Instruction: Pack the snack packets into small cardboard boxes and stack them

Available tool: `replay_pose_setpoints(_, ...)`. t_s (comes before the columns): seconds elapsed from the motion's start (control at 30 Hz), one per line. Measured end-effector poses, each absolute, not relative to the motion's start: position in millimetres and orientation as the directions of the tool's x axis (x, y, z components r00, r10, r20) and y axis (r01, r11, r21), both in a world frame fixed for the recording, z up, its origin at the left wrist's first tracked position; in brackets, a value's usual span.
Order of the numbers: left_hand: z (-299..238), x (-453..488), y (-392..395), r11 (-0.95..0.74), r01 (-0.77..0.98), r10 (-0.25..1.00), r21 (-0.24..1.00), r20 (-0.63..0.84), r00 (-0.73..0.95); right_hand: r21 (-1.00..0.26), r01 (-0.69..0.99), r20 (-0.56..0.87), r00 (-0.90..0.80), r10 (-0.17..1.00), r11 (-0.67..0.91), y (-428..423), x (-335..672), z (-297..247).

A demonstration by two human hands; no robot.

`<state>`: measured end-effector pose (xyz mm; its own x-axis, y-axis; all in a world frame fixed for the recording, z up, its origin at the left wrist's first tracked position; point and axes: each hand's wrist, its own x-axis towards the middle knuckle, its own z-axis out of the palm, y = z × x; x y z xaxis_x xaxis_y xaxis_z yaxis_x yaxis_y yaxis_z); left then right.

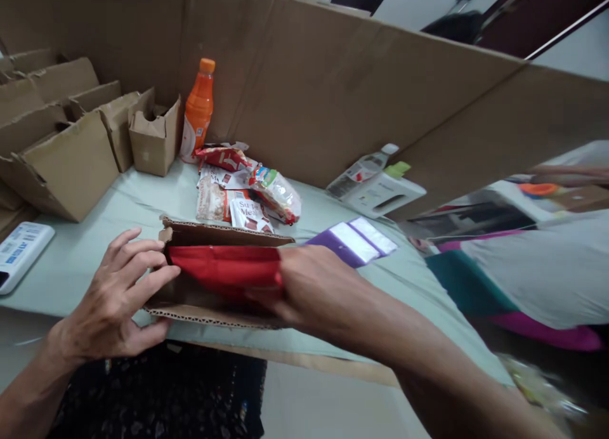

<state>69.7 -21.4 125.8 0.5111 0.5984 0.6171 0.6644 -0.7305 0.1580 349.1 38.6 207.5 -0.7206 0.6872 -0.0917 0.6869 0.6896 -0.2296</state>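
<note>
A cardboard box [214, 321] with an open top stands near the table's front edge. My left hand [118, 293] grips its left end, fingers on the end wall and thumb low at the front corner. Down in the box's right side, my right hand [304, 280] holds a red packet [223, 264], its fingertips mostly hidden. The packet lies lengthwise within the box, its upper edge near the rim. Just behind sit a white sachet [250, 216], a red snack packet [226, 158] and a clear plastic pack [278, 195] in a heap.
Several cardboard boxes [71, 166] crowd the left, near a white device [23, 255]. An orange bottle [197, 112] stands at the back. To the right are purple-and-white packs [349, 242], a clear bottle [359, 172] and a white jug [390, 195]. Another person [537, 268] is at far right.
</note>
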Motion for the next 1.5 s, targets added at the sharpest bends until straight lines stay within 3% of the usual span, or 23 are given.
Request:
replay_pose_setpoints(0.1, 125, 71, -23, -0.729, 0.66, 0.601, 0.184, 0.633, 0.487, -0.065, 0.662, -0.314, -0.724, 0.614, 0.747, 51, 318, 204)
replay_pose_setpoints(0.23, 124, 72, -25, -0.742, 0.622, 0.621, 0.249, 0.604, 0.499, -0.136, 0.561, -0.484, -0.757, 0.439, 0.817, 59, 291, 192)
replay_pose_setpoints(0.53, 111, 72, -20, -0.772, 0.506, 0.625, 0.384, 0.605, 0.494, -0.206, 0.561, -0.45, -0.782, 0.432, 0.802, 60, 297, 180)
replay_pose_setpoints(0.67, 106, 73, -17, -0.781, 0.488, 0.618, 0.389, 0.593, 0.516, -0.276, 0.553, -0.416, -0.806, 0.421, 0.786, 57, 299, 179)
replay_pose_setpoints(0.73, 105, 74, -17, -0.777, 0.493, 0.623, 0.392, 0.592, 0.512, -0.33, 0.539, -0.334, -0.835, 0.438, 0.775, 56, 311, 185)
replay_pose_setpoints(0.83, 105, 79, -18, -0.77, 0.516, 0.625, 0.374, 0.602, 0.497, -0.459, 0.515, 0.02, -0.809, 0.587, 0.724, 58, 348, 196)
replay_pose_setpoints(0.9, 105, 83, -18, -0.765, 0.544, 0.621, 0.344, 0.617, 0.483, -0.535, 0.549, 0.259, -0.616, 0.744, 0.642, 71, 378, 198)
replay_pose_setpoints(0.97, 107, 87, -17, -0.757, 0.571, 0.619, 0.317, 0.626, 0.473, -0.562, 0.632, 0.316, -0.433, 0.845, 0.534, 97, 402, 188)
replay_pose_setpoints(1.07, 109, 91, -18, -0.742, 0.603, 0.623, 0.293, 0.633, 0.459, -0.443, 0.787, 0.104, -0.431, 0.896, 0.43, 150, 415, 151)
replay_pose_setpoints(1.17, 113, 90, -21, -0.726, 0.628, 0.626, 0.279, 0.646, 0.437, -0.328, 0.838, -0.075, -0.483, 0.873, 0.436, 202, 408, 110)
replay_pose_setpoints(1.33, 118, 83, -28, -0.676, 0.67, 0.677, 0.307, 0.618, 0.4, -0.283, 0.845, -0.148, -0.506, 0.85, 0.454, 249, 404, 77)
replay_pose_setpoints(1.5, 121, 78, -28, -0.696, 0.644, 0.672, 0.318, 0.605, 0.428, -0.265, 0.845, -0.239, -0.523, 0.818, 0.463, 239, 429, 64)
